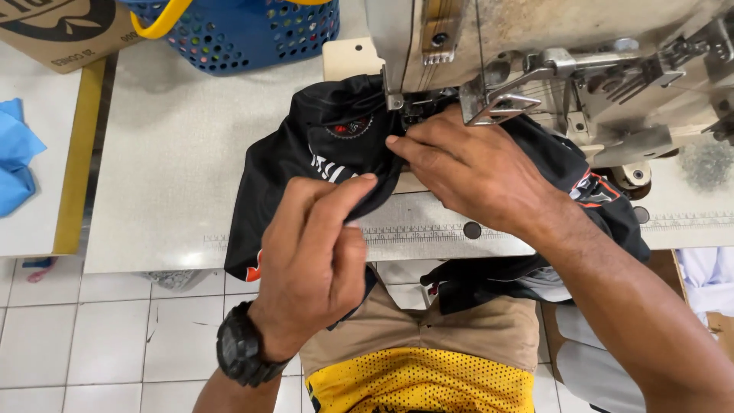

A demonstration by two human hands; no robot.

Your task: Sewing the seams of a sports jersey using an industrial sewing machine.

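Observation:
A black garment (336, 134) with white lettering and orange trim lies on the sewing table (168, 153), bunched under the industrial sewing machine (581, 69). My left hand (310, 260), with a black wristwatch (241, 348), pinches a fold of the black fabric near the table's front. My right hand (474, 168) presses flat on the fabric just in front of the presser foot (409, 107), fingertips pointing left. Part of the garment hangs off the table edge over my lap.
A blue perforated basket (245, 34) with a yellow handle stands at the back of the table. A cardboard box (65, 30) and blue cloth (15, 160) sit on a side table at left. White floor tiles lie below.

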